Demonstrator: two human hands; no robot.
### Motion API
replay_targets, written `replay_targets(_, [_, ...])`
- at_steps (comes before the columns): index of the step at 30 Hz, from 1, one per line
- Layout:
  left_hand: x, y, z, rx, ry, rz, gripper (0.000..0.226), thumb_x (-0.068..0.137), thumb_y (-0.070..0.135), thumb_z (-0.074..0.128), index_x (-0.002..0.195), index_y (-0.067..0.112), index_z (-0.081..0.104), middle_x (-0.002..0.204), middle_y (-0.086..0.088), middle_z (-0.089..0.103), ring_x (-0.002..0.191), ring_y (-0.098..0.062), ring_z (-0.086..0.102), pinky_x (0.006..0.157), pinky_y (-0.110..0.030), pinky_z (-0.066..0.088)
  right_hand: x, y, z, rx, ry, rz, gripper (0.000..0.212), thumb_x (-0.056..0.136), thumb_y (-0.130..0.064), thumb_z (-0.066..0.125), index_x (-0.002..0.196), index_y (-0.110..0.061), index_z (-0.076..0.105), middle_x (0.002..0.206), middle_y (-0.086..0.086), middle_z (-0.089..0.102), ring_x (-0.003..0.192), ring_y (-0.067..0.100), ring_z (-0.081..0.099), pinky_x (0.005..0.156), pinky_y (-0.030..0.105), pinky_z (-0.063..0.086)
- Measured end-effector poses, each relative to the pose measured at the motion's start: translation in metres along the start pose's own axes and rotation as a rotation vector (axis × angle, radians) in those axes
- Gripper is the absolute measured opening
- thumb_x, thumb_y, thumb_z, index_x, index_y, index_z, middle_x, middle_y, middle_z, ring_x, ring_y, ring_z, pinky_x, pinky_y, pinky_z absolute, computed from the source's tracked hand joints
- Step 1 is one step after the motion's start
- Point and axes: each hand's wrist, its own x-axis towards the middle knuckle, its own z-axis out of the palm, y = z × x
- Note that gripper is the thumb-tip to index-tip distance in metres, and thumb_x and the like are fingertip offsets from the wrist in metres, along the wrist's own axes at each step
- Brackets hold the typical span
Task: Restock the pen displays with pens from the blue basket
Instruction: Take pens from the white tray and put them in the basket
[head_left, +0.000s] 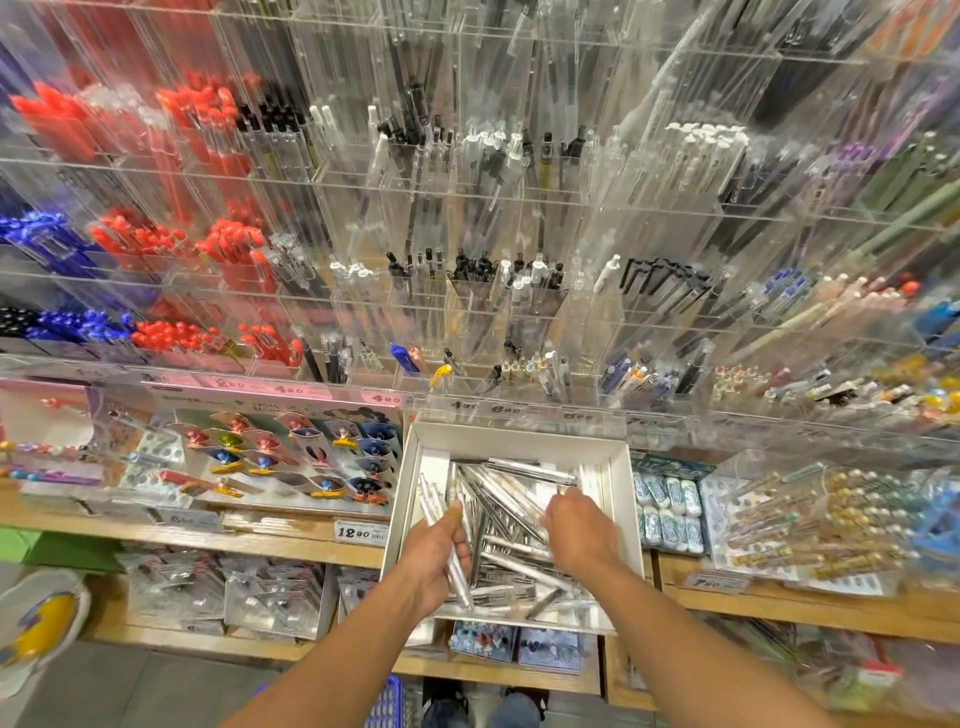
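basket, blue, shows low by the feet. left hand grips a bundle of clear pens; right hand curls into the white box, grasp unclear. beyond, acrylic pen displays.

A stationery shop: acrylic pen displays above price tags on wooden shelves

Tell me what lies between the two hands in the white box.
In the head view, loose silver-clear pens lie heaped in the white box between the left hand and right hand.
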Motion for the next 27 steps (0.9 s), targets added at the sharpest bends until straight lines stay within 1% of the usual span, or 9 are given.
replay_targets(3, [0.0, 0.0, 0.0, 0.035, 0.009, 0.001, 0.026, 0.099, 0.029, 0.06, 0.084, 0.007, 0.058, 0.055, -0.001, 0.045, 0.045, -0.014, 0.04, 0.048, -0.03, 0.04, 0.005, -0.005, 0.005, -0.111, -0.022, -0.062, 0.023, 0.093, -0.034, 0.062, 0.101, -0.012, 0.065, 0.113, 0.001, 0.059, 0.096, 0.02, 0.059, 0.078, 0.032, 0.05])
replay_targets(7, [0.002, 0.0, 0.001, 0.045, 0.028, 0.018, 0.021, 0.099, 0.019, 0.06, 0.111, 0.001, 0.059, 0.062, -0.002, 0.047, 0.051, -0.013, 0.041, 0.048, -0.028, 0.04, 0.004, -0.003, 0.008, -0.069, 0.034, -0.055, 0.017, 0.097, -0.03, 0.058, 0.102, -0.015, 0.063, 0.098, 0.001, 0.066, 0.082, 0.016, 0.061, 0.072, 0.028, 0.048])
replay_targets(11, [0.002, 0.0, 0.004, 0.048, -0.033, 0.017, 0.019, 0.099, 0.014, 0.059, 0.11, -0.001, 0.062, 0.061, -0.001, 0.05, 0.05, -0.012, 0.042, 0.048, -0.026, 0.039, -0.005, -0.006, 0.005, 0.256, 0.194, -0.201, 0.031, 0.099, -0.036, 0.051, 0.126, -0.023, 0.059, 0.09, -0.004, 0.071, 0.076, 0.014, 0.064, 0.091, 0.031, 0.045])
replay_targets(13, [0.0, 0.0, 0.007, 0.039, -0.092, 0.022, 0.02, 0.095, 0.021, 0.064, 0.102, 0.002, 0.062, 0.061, 0.0, 0.052, 0.049, -0.011, 0.041, 0.048, -0.026, 0.038, -0.014, -0.018, -0.003, 0.554, 0.086, -0.206, 0.028, 0.096, -0.037, 0.056, 0.123, -0.029, 0.061, 0.084, -0.007, 0.071, 0.072, 0.008, 0.066, 0.08, 0.025, 0.052])
replay_targets(15, [0.0, -0.001, 0.009, 0.016, -0.168, 0.01, 0.028, 0.091, 0.029, 0.068, 0.103, 0.004, 0.065, 0.064, 0.0, 0.054, 0.049, -0.011, 0.041, 0.045, -0.025, 0.038, -0.022, -0.032, -0.007, 0.783, -0.034, -0.149, 0.017, 0.091, -0.036, 0.064, 0.107, -0.033, 0.06, 0.081, -0.009, 0.07, 0.071, 0.002, 0.066, 0.069, 0.024, 0.056])
replay_targets(17, [0.0, 0.0, 0.01, -0.008, -0.24, -0.015, 0.037, 0.09, 0.038, 0.069, 0.109, 0.005, 0.066, 0.073, -0.003, 0.055, 0.05, -0.011, 0.04, 0.045, -0.025, 0.039, -0.026, -0.043, -0.01, 0.927, -0.067, -0.068, 0.014, 0.087, -0.035, 0.07, 0.093, -0.031, 0.058, 0.082, -0.006, 0.071, 0.072, 0.004, 0.068, 0.064, 0.021, 0.053])
replay_targets(20, [0.0, 0.0, 0.012, -0.083, -0.317, -0.063, 0.039, 0.087, 0.038, 0.07, 0.113, 0.01, 0.063, 0.082, -0.007, 0.055, 0.047, -0.01, 0.042, 0.044, -0.023, 0.042, -0.034, -0.051, -0.015, 1.047, -0.082, -0.01, 0.014, 0.087, -0.031, 0.072, 0.09, -0.022, 0.062, 0.076, 0.0, 0.073, 0.065, 0.008, 0.07, 0.056, 0.018, 0.051])
replay_targets(24, [0.001, 0.001, 0.009, -0.133, -0.343, -0.12, 0.025, 0.094, 0.029, 0.063, 0.107, 0.007, 0.062, 0.078, -0.011, 0.057, 0.06, -0.021, 0.05, 0.06, -0.038, 0.052, -0.04, -0.041, -0.017, 1.022, -0.158, -0.034, 0.014, 0.091, -0.032, 0.065, 0.092, -0.018, 0.068, 0.077, 0.001, 0.074, 0.065, 0.014, 0.071, 0.067, 0.029, 0.058])
replay_targets(27, [0.002, 0.004, 0.003, -0.104, -0.254, -0.093, 0.018, 0.095, 0.027, 0.06, 0.099, 0.009, 0.062, 0.071, -0.007, 0.057, 0.058, -0.019, 0.05, 0.058, -0.035, 0.048, -0.03, -0.02, -0.019, 0.743, -0.026, 0.029, 0.012, 0.095, -0.032, 0.059, 0.091, -0.024, 0.066, 0.078, -0.014, 0.065, 0.065, 0.005, 0.063, 0.061, 0.015, 0.049])
